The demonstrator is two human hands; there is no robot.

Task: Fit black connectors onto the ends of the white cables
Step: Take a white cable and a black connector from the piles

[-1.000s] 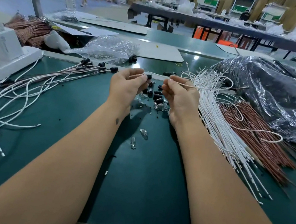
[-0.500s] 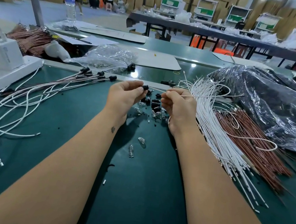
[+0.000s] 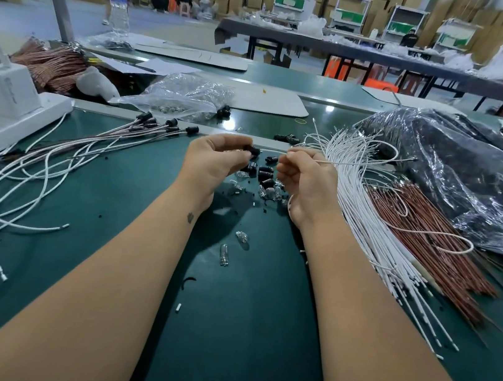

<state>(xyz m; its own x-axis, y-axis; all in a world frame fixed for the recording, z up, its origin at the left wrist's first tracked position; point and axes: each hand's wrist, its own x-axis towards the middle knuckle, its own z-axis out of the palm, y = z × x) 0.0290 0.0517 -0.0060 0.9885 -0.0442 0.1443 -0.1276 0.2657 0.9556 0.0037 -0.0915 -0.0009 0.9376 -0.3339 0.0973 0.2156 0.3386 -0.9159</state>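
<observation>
My left hand (image 3: pixel 215 160) pinches a small black connector (image 3: pixel 252 150) at its fingertips. My right hand (image 3: pixel 305 179) grips a thin white cable (image 3: pixel 361 164) that runs off to the right, its near end pointing at the connector a short gap away. Below the hands lies a loose pile of black connectors (image 3: pixel 264 172) and small glass bulbs (image 3: pixel 271 191). A thick bundle of white cables (image 3: pixel 367 214) fans out to the right. Cables with connectors fitted (image 3: pixel 155 125) lie at the left.
Red-brown wires (image 3: pixel 431 243) lie beside the white bundle, under a dark plastic bag (image 3: pixel 461 176). A white power strip with a plug (image 3: pixel 8 108) sits at the far left. Two stray bulbs (image 3: pixel 232 246) lie on the green mat (image 3: pixel 241 335). A clear bag (image 3: pixel 182 95) lies behind.
Both hands have sunk slightly in view as the camera tilted up. The connector and the cable end stay close together between the fingertips, with the gap about the same.
</observation>
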